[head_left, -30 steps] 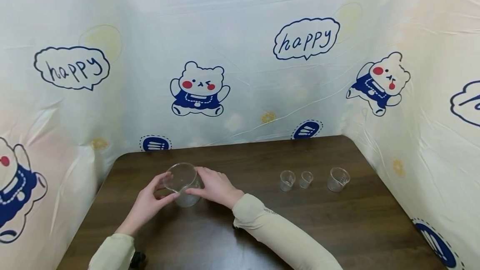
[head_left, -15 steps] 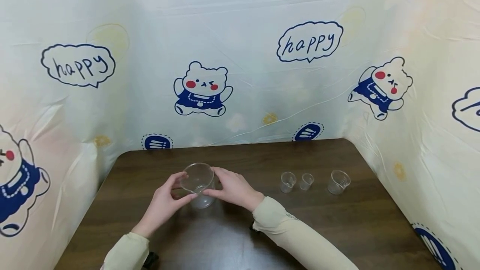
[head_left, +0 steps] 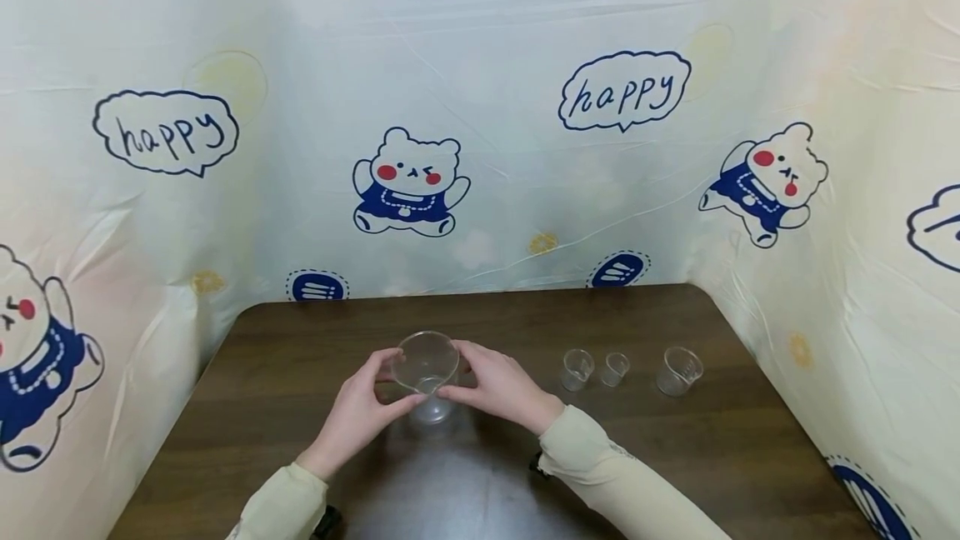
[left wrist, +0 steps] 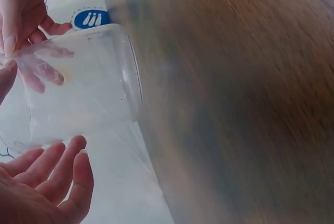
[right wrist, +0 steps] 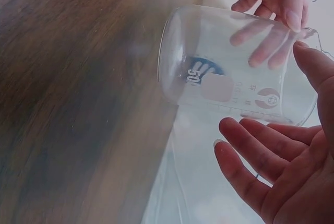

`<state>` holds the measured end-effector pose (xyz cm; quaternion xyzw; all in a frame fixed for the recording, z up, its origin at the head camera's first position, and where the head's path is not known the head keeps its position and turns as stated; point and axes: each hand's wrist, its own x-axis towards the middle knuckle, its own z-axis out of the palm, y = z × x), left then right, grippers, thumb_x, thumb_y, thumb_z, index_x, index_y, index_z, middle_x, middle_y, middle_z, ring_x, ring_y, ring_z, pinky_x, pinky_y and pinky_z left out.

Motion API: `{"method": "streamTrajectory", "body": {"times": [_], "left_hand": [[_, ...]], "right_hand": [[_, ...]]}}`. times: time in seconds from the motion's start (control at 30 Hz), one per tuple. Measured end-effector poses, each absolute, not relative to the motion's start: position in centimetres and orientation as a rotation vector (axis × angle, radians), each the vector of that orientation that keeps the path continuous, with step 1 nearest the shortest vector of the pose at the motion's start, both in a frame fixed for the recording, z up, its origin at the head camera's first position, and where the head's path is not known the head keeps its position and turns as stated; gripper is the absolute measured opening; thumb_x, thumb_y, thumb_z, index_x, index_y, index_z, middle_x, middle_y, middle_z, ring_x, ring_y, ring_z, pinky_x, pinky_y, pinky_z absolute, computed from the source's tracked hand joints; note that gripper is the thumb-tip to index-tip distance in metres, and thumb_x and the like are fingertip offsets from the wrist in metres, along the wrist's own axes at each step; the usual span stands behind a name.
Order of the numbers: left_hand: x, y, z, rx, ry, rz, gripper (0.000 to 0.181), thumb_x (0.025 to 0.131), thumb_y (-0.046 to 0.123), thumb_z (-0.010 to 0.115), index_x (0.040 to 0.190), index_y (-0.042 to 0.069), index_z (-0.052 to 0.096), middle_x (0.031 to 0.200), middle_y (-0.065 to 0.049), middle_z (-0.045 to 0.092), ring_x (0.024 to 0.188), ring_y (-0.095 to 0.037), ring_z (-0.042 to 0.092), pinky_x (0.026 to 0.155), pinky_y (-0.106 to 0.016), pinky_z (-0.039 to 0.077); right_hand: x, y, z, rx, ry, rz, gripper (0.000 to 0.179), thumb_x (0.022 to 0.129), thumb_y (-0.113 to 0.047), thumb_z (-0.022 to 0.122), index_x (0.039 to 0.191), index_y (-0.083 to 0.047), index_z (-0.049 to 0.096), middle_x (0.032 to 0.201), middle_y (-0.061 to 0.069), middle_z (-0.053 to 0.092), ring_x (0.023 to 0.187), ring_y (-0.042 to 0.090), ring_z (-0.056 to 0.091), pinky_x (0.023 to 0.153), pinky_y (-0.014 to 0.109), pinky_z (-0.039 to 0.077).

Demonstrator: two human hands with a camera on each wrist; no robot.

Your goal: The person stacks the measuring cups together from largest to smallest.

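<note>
You hold the large beaker (head_left: 426, 367) over the tabletop (head_left: 420, 494), toward seven o'clock from the head view's centre. Your left hand (head_left: 360, 409), at its eight o'clock, and right hand (head_left: 506, 387), at three, pinch its upper part between thumbs and fingers. Three smaller beakers (head_left: 577, 372) stand farther out at three o'clock.

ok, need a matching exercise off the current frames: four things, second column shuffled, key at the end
Things
1. large beaker
2. smallest beaker
3. tabletop
4. sleeves

Place, colour or state
A. pale cream
B. middle of the trio at the right
C. dark brown, wood-grained
D. held by the left hand and right hand

Pairs
1-D, 2-B, 3-C, 4-A
</note>
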<state>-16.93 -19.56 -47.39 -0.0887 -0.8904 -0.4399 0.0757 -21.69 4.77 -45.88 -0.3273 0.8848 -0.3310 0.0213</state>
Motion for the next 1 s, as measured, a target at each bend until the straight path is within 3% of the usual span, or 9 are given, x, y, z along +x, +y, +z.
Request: {"method": "streamTrajectory", "body": {"times": [0.53, 1.0], "left_hand": [[-17.1, -16.7, -47.7, -0.290, -2.663, -1.316, 0.075, 0.077, 0.031, 0.095, 0.138, 0.008, 0.057, 0.125, -0.010, 0.069, 0.104, -0.022, 0.071, 0.091, -0.051, 0.057], [-17.5, -14.2, -48.2, -0.307, -2.675, -1.266, 0.076, 0.077, 0.038, 0.094, 0.138, 0.011, 0.058, 0.128, -0.007, 0.067, 0.107, -0.025, 0.071, 0.089, -0.051, 0.056]], "right_hand": [[-21.3, 7.7, -45.9, -0.923, 2.740, -1.016, 0.070, 0.092, -0.047, 0.079, 0.148, -0.013, 0.052, 0.136, 0.003, 0.066, 0.110, 0.022, 0.072, 0.090, 0.035, 0.059], [-21.1, 10.3, -46.3, -0.917, 2.740, -1.058, 0.067, 0.093, -0.042, 0.079, 0.147, -0.011, 0.053, 0.132, 0.005, 0.068, 0.109, 0.025, 0.072, 0.088, 0.041, 0.059]]}}
